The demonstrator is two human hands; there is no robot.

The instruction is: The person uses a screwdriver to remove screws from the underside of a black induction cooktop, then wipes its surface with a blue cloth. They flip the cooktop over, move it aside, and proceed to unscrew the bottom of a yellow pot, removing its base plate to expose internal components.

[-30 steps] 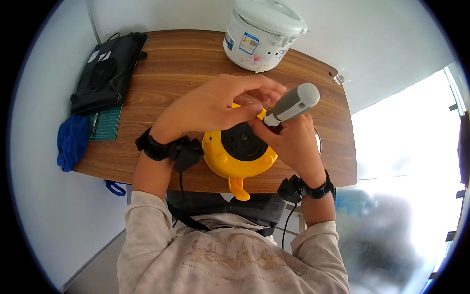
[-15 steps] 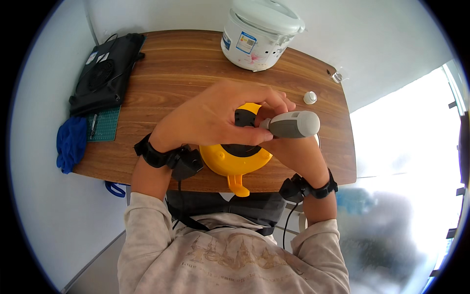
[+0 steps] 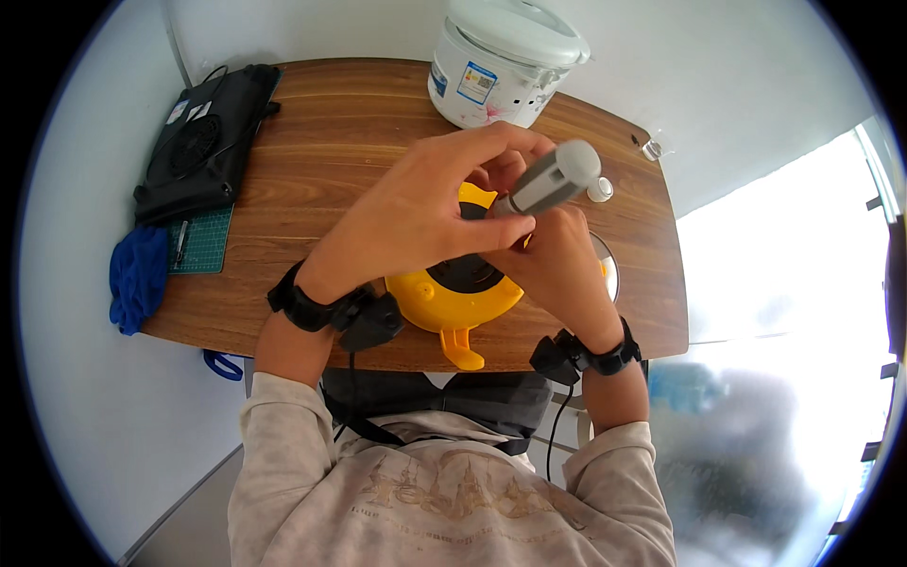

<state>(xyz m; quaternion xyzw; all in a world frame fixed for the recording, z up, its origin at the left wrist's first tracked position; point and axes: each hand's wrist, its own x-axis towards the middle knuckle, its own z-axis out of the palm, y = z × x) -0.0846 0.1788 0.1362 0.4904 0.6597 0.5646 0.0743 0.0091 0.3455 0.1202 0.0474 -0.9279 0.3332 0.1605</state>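
Note:
Over the yellow round plastic body (image 3: 442,304), my left hand (image 3: 406,203) closes its thumb and fingers on the neck of a thick grey screwdriver (image 3: 548,180). Its pale rounded end points up and to the right. My right hand (image 3: 562,269) is curled just under the tool, close to its lower end; its fingertips and whatever is in them are hidden. The yellow body has a black middle (image 3: 463,274) and a tab sticking out towards me at the table's front edge. Both hands cover much of its far and right sides.
A white rice cooker (image 3: 501,80) stands at the back. Left lie a black device with a fan (image 3: 194,142), a green cutting mat (image 3: 210,241) and blue cloth (image 3: 138,279). Right are a small white cap (image 3: 600,189), a partly covered round rim (image 3: 614,269) and a clear piece (image 3: 654,149).
The screwdriver has tilted upright and its pale end has shifted up and left. My left hand has risen slightly, and my right hand has come out further from beneath it.

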